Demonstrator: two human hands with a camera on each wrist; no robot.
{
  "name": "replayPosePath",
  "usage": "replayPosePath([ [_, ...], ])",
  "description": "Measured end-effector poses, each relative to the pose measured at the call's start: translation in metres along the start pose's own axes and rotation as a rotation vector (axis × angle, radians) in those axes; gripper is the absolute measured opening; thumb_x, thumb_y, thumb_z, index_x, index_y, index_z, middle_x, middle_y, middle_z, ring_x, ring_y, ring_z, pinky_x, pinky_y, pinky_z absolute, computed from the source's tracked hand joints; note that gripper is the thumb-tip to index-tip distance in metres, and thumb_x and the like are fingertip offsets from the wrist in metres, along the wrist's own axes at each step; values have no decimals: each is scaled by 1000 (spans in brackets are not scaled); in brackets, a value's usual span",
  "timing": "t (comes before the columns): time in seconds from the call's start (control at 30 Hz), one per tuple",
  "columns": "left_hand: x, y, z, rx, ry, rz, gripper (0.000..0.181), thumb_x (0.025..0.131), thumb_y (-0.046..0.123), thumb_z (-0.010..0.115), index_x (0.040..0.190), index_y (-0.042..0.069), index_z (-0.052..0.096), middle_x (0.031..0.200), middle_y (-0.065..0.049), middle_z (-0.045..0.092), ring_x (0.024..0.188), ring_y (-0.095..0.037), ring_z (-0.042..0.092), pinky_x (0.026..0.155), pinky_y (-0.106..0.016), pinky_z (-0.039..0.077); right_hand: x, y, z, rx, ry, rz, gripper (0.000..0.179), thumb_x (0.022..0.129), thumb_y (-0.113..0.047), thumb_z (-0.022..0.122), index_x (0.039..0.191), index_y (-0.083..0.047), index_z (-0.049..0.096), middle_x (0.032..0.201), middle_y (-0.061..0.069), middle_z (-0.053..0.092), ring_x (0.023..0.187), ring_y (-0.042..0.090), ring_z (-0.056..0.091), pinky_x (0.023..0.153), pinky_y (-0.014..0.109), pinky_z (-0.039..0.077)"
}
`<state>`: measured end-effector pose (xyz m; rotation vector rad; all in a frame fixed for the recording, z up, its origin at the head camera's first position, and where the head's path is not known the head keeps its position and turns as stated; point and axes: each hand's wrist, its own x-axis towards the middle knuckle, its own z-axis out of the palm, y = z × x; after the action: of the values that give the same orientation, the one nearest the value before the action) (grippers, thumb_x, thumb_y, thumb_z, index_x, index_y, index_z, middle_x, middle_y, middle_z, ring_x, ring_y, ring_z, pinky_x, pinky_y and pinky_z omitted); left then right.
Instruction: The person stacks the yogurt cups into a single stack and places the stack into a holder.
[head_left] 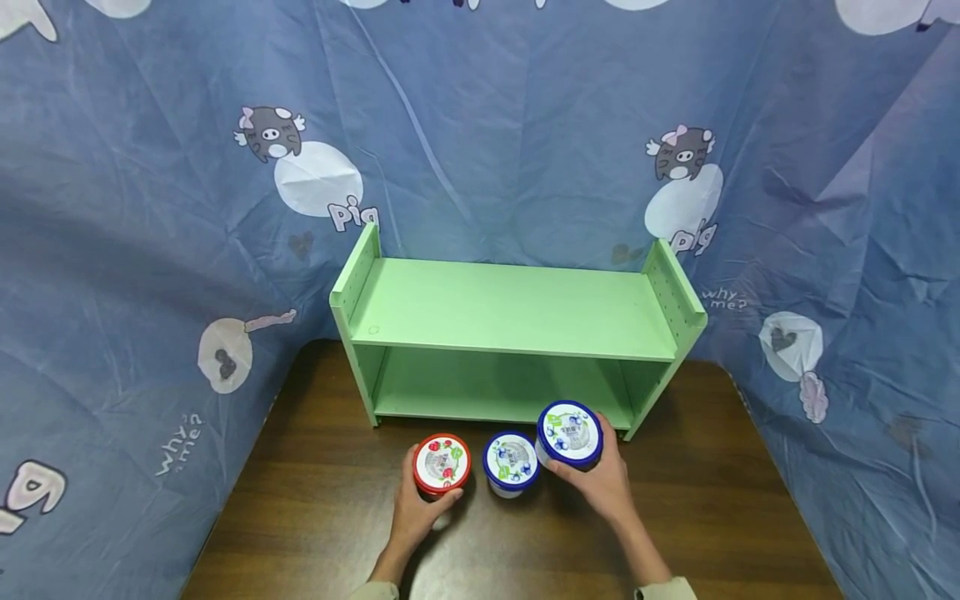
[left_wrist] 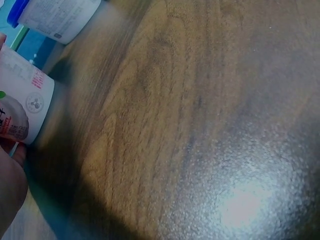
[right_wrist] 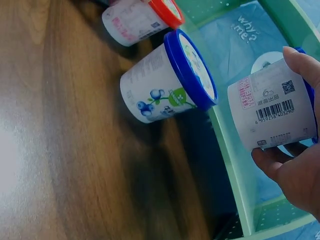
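Three white yoghurt tubs are lined up in front of a green two-level shelf point(head_left: 517, 310) on a dark wooden table point(head_left: 322, 517). My left hand point(head_left: 422, 503) grips the red-lidded tub point(head_left: 441, 463) from the near side; its wall point(left_wrist: 20, 102) shows in the left wrist view beside my left hand point(left_wrist: 10, 192). A blue-lidded tub point(head_left: 511, 462) stands free in the middle. My right hand point(head_left: 596, 482) holds a second blue-lidded tub point(head_left: 569, 433), with its barcode side point(right_wrist: 272, 112) facing the wrist camera, at the shelf's lower opening, seemingly raised off the table.
Both levels of the shelf hold nothing. A blue cartoon-pig cloth point(head_left: 150, 208) hangs behind and along both sides of the table. Bare wood stretches left and right of the tubs. The free blue-lidded tub point(right_wrist: 165, 82) and the red-lidded tub point(right_wrist: 140, 20) show in the right wrist view.
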<state>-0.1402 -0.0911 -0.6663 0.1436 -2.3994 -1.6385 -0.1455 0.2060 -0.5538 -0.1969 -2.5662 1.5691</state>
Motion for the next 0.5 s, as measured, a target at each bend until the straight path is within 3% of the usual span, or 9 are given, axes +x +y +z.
replayPosePath([
  [0.5,-1,0,0,-3,-12,-21,110,65,26,94,154,7,31,144,-22,55,131,-33,54,107,-54,44,4,-12,21,32,-76,-11,111,67,-30,93,156,-15,28,143,22,54,129,39,55,108,58,43],
])
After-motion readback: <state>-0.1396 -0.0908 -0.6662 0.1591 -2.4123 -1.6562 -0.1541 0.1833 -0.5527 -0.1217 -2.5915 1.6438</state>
